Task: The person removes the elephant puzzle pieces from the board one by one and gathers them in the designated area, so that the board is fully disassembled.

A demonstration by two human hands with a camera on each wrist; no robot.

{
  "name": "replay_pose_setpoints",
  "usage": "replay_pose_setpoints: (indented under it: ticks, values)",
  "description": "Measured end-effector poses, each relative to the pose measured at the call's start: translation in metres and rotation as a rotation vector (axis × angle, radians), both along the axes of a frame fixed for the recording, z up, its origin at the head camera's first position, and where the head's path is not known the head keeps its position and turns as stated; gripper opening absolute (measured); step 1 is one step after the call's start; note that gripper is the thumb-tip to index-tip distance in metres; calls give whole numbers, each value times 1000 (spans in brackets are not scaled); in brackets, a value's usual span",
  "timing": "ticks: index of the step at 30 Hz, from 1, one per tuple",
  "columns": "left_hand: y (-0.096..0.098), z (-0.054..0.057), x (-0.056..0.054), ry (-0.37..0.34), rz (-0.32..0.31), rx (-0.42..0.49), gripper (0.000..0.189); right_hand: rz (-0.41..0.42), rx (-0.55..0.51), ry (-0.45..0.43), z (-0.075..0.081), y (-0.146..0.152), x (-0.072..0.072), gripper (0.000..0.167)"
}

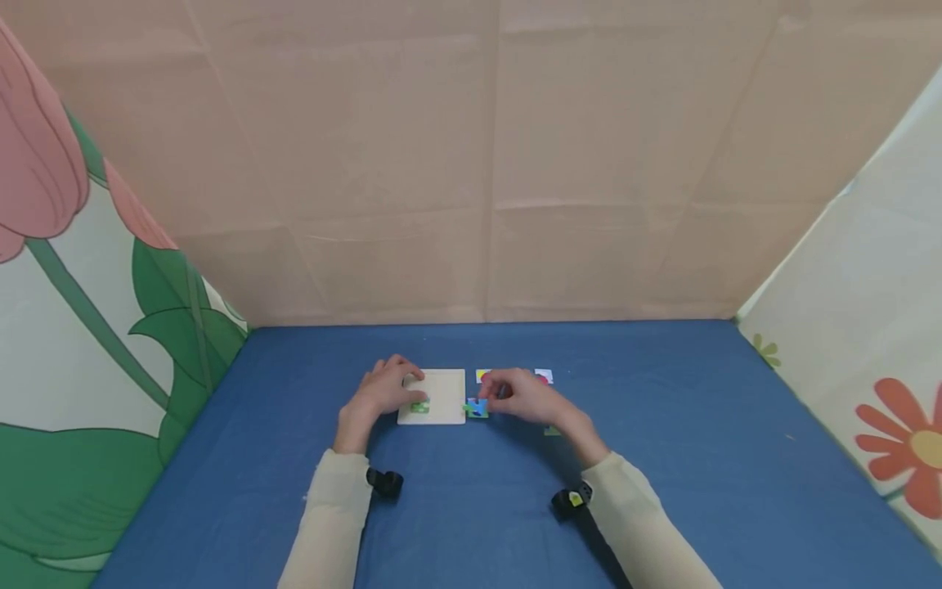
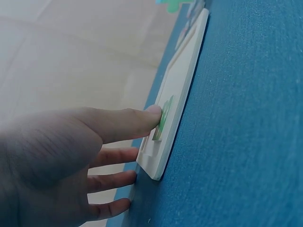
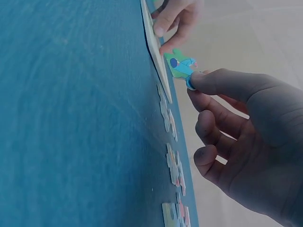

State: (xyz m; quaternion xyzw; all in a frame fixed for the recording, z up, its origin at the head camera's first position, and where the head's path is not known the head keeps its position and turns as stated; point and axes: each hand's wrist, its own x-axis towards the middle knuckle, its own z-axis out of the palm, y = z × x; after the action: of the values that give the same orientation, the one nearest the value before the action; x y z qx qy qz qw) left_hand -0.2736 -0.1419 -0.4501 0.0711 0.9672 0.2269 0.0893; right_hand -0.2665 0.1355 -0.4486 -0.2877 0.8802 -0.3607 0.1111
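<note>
A pale square puzzle tray (image 1: 446, 396) lies flat on the blue table. In its near left corner sits a green puzzle piece (image 2: 163, 118). My left hand (image 1: 381, 390) is at the tray's left side; its straight thumb touches that piece, and the other fingers extend past the tray's edge in the left wrist view. Just off the tray's right side, my right hand (image 1: 524, 394) pinches a green and blue puzzle piece (image 3: 180, 65) between thumb and index finger. This piece is raised above the table in the right wrist view, with the other fingers loosely curled.
More puzzle pieces lie right of the tray: a yellow and pink one (image 1: 482, 375), a white and pink one (image 1: 544, 375) and a green one (image 1: 552, 431), partly hidden by the right arm. A beige cloth wall (image 1: 486, 245) rises behind the blue table (image 1: 471, 515).
</note>
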Motion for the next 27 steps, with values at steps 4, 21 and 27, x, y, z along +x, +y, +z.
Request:
replay_pose_setpoints:
  ticks: [4, 21, 27]
  values:
    - [1, 0, 0, 3, 7, 5, 40, -20, 11, 9, -2, 4, 0, 9]
    - [-8, -2, -1, -51, -39, 12, 66, 4, 0, -62, 0, 28, -2, 7]
    - [-10, 1, 2, -65, -49, 24, 71, 50, 21, -92, 4, 38, -4, 5]
